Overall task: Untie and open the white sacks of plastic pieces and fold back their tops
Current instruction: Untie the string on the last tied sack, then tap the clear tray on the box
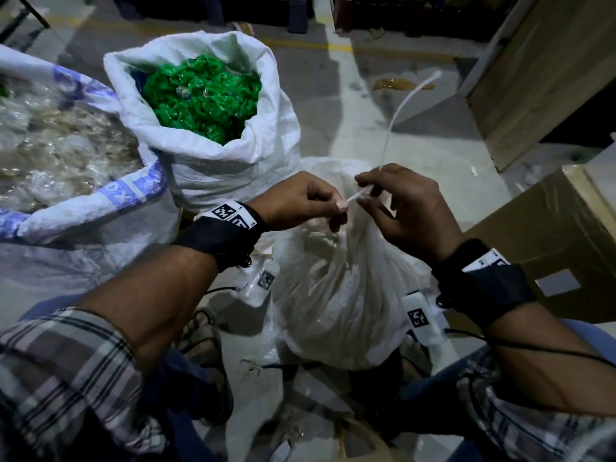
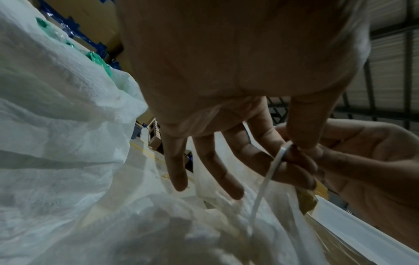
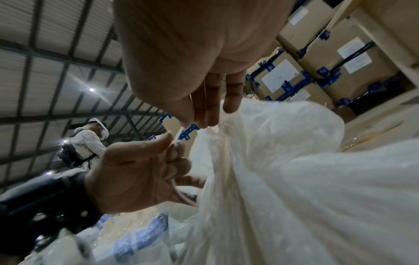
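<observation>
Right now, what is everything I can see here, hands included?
Tied sack: one, translucent white, in front of the person, neck gathered.
Tie strip: one, white, rising from the neck.
Open sack: one, white, behind the left hand, holding green plastic pieces.
Blue-printed sack: one, white, far left, open, pale clear pieces inside.
Cardboard boxes: brown, at right.
Left hand: pinches the strip's end.
Right hand: pinches the strip.

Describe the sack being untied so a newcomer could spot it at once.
Start at the open sack of green plastic pieces; nearer the person, in front of it, stands the closed sack. Left hand and right hand pinch its white tie strip. Alone, its top is gathered shut.
</observation>
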`<control>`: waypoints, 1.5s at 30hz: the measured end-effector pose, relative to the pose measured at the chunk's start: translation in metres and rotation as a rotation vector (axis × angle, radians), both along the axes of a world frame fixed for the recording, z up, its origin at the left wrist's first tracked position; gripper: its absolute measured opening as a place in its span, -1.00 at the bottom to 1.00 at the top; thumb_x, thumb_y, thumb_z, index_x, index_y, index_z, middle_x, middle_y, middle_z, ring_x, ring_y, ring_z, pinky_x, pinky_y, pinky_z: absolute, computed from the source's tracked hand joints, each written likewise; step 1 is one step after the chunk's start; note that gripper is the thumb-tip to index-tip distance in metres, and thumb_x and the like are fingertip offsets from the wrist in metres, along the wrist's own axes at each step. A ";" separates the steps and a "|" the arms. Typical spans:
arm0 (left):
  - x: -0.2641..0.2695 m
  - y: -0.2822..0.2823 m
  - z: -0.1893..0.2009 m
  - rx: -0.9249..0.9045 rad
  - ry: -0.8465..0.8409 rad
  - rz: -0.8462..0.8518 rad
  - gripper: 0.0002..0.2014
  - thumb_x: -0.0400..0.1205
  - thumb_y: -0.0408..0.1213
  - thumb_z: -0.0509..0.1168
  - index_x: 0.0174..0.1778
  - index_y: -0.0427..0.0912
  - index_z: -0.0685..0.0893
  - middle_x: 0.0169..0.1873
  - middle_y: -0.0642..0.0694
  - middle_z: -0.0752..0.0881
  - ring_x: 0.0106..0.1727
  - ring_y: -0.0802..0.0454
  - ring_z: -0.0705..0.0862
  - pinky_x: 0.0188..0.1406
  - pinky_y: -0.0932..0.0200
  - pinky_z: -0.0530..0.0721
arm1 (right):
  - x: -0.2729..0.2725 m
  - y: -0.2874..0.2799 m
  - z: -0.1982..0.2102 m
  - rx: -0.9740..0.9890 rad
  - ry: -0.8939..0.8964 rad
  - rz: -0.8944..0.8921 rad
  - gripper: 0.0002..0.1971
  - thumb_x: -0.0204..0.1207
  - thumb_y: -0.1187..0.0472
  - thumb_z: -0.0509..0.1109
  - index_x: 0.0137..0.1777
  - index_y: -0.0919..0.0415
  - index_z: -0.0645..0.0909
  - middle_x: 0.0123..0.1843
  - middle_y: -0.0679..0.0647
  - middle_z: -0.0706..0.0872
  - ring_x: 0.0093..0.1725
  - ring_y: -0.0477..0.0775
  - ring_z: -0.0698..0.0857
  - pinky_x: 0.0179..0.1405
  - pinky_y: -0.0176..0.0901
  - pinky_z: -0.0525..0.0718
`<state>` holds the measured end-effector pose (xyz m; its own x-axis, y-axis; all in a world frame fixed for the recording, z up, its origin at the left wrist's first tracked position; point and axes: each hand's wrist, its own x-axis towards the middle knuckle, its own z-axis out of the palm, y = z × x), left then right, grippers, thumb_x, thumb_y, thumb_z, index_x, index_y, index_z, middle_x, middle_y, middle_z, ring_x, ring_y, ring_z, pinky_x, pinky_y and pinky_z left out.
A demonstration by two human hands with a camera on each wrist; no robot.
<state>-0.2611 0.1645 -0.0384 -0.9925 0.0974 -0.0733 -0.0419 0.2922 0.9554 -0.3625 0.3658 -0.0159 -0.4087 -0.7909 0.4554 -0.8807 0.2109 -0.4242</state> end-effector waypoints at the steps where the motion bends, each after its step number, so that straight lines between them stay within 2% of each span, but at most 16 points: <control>1: 0.000 -0.004 0.002 0.015 -0.002 0.009 -0.77 0.68 -0.24 0.38 -0.12 -0.34 0.81 -0.26 -0.32 0.81 -0.21 -0.01 0.76 0.05 0.10 0.67 | -0.003 0.002 0.003 0.020 0.037 -0.037 -0.77 0.55 0.17 0.57 0.08 0.32 0.75 -0.10 0.13 0.75 -0.15 0.12 0.73 -0.10 -0.07 0.68; 4: 0.000 -0.008 0.005 0.035 0.036 0.053 -0.83 0.66 -0.35 0.40 -0.07 -0.42 0.80 -0.20 -0.48 0.79 -0.30 0.01 0.73 -0.11 0.19 0.68 | -0.010 0.008 0.014 0.027 0.100 -0.168 -0.67 0.54 -0.04 0.56 -0.13 0.26 0.68 -0.23 0.07 0.69 -0.26 0.08 0.66 -0.20 0.01 0.63; 8: -0.002 -0.006 0.012 0.059 0.080 0.151 -0.75 0.70 -0.25 0.36 -0.05 -0.38 0.83 -0.19 -0.47 0.79 -0.27 -0.05 0.74 -0.11 0.06 0.70 | -0.012 0.017 0.022 0.023 0.137 -0.276 -0.63 0.66 -0.05 0.41 -0.21 0.25 0.60 -0.30 0.07 0.66 -0.27 0.13 0.65 -0.26 0.11 0.61; 10: -0.003 -0.002 0.017 0.059 0.085 0.189 -0.72 0.71 -0.16 0.36 -0.02 -0.34 0.83 -0.27 -0.28 0.83 -0.25 0.01 0.78 -0.12 0.18 0.72 | -0.011 0.020 0.026 0.032 0.157 -0.304 -0.70 0.68 -0.02 0.36 -0.12 0.23 0.59 -0.26 0.05 0.71 -0.24 0.14 0.70 -0.27 0.11 0.63; 12: -0.005 0.002 0.024 0.071 0.100 0.274 -0.68 0.72 -0.09 0.34 -0.04 -0.29 0.84 -0.32 -0.21 0.83 -0.26 0.05 0.80 -0.17 0.31 0.68 | -0.015 0.025 0.032 0.013 0.143 -0.333 -0.75 0.67 0.00 0.36 0.13 0.20 0.57 -0.13 0.02 0.78 -0.20 0.10 0.76 -0.25 0.05 0.67; 14: -0.007 0.006 0.033 0.073 0.119 0.415 -0.64 0.71 -0.01 0.33 -0.11 -0.24 0.85 -0.34 -0.18 0.83 -0.26 0.04 0.81 -0.13 0.26 0.67 | -0.023 0.034 0.040 -0.021 0.101 -0.372 -0.59 0.67 0.00 0.38 0.40 0.18 0.46 -0.02 0.00 0.81 -0.18 0.06 0.78 -0.23 -0.01 0.68; 16: -0.007 0.011 0.041 -0.128 0.143 0.548 -0.62 0.68 0.10 0.32 -0.19 -0.12 0.84 -0.37 -0.04 0.83 -0.25 0.10 0.81 -0.09 0.15 0.68 | -0.033 0.047 0.048 -0.061 0.111 -0.411 -0.51 0.68 0.03 0.37 0.51 0.23 0.42 0.01 0.03 0.81 -0.18 0.08 0.76 -0.21 -0.02 0.65; 19: -0.006 0.033 0.062 -0.745 0.217 0.643 -0.61 0.61 0.25 0.25 -0.23 0.05 0.78 -0.35 0.14 0.80 -0.17 0.10 0.79 0.08 -0.07 0.70 | -0.047 0.074 0.059 -0.092 0.189 -0.485 -0.66 0.70 0.09 0.35 0.35 0.30 0.60 -0.02 0.14 0.83 -0.13 0.25 0.79 -0.19 0.05 0.63; 20: -0.007 0.047 0.071 -0.827 0.275 0.637 -0.63 0.60 0.25 0.24 -0.22 0.07 0.77 -0.32 0.16 0.80 -0.15 0.09 0.79 0.11 -0.13 0.69 | -0.052 0.086 0.063 -0.093 0.193 -0.521 -0.68 0.71 0.10 0.34 0.32 0.30 0.62 -0.03 0.16 0.83 -0.12 0.29 0.78 -0.19 0.06 0.63; 23: -0.019 0.098 0.092 -0.842 0.403 0.514 -0.66 0.61 0.23 0.21 -0.15 0.09 0.77 -0.24 0.19 0.79 -0.12 0.11 0.76 0.10 -0.09 0.67 | -0.072 0.135 0.073 -0.077 0.175 -0.686 -0.71 0.72 0.10 0.30 0.29 0.29 0.62 -0.02 0.23 0.81 -0.06 0.37 0.76 -0.14 0.05 0.58; 28: -0.063 0.189 0.099 -0.783 0.389 0.265 -0.66 0.63 0.22 0.20 -0.05 0.11 0.77 -0.14 0.18 0.79 -0.02 0.10 0.72 0.08 -0.02 0.66 | -0.100 0.235 0.080 -0.118 0.101 -1.009 -0.67 0.72 0.02 0.26 0.26 0.26 0.61 0.06 0.34 0.79 0.07 0.39 0.75 0.02 0.11 0.64; 33: -0.112 0.276 0.096 -0.790 0.426 0.084 -0.66 0.60 0.22 0.21 0.02 0.11 0.75 -0.06 0.15 0.77 0.04 0.01 0.69 0.05 -0.04 0.68 | -0.112 0.297 0.067 0.091 -0.079 -1.107 -0.66 0.70 0.00 0.30 0.28 0.22 0.69 0.22 0.28 0.76 0.26 0.41 0.62 0.25 0.14 0.58; 35: -0.130 0.303 0.093 -0.790 0.452 0.036 -0.67 0.61 0.19 0.25 0.14 0.13 0.72 0.07 0.08 0.75 0.15 -0.05 0.66 0.12 -0.08 0.68 | -0.112 0.311 0.064 0.209 -0.117 -1.145 -0.65 0.70 -0.04 0.30 0.31 0.14 0.70 0.31 0.26 0.67 0.34 0.44 0.51 0.31 0.19 0.50; 40: -0.167 0.348 0.077 -0.890 0.429 -0.105 -0.46 0.68 0.00 0.26 0.61 0.11 0.40 0.59 0.01 0.41 0.54 -0.23 0.37 0.54 -0.22 0.41 | -0.116 0.334 0.062 0.389 -0.219 -1.204 -0.65 0.69 -0.11 0.29 0.33 0.02 0.71 0.40 0.28 0.53 0.46 0.42 0.37 0.45 0.23 0.34; 43: -0.178 0.360 0.067 -0.976 0.404 -0.168 -0.36 0.69 -0.10 0.24 0.71 0.10 0.19 0.72 0.02 0.20 0.62 -0.27 0.22 0.56 -0.24 0.38 | -0.118 0.336 0.062 0.449 -0.216 -1.228 -0.66 0.67 -0.13 0.30 0.31 -0.02 0.71 0.42 0.22 0.53 0.48 0.39 0.34 0.46 0.28 0.28; 45: -0.181 0.364 0.063 -1.013 0.385 -0.200 -0.31 0.68 -0.12 0.24 0.73 0.09 0.12 0.74 0.03 0.12 0.64 -0.28 0.17 0.58 -0.26 0.36 | -0.119 0.335 0.062 0.492 -0.200 -1.285 -0.64 0.62 -0.15 0.36 0.30 0.00 0.70 0.40 0.20 0.57 0.47 0.40 0.35 0.45 0.32 0.32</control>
<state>-0.4420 0.5282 0.0244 -0.9392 0.3281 0.1013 0.3425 0.9161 0.2082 -0.4813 0.7011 0.0457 -0.9880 0.1246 0.0914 0.1083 0.9803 -0.1654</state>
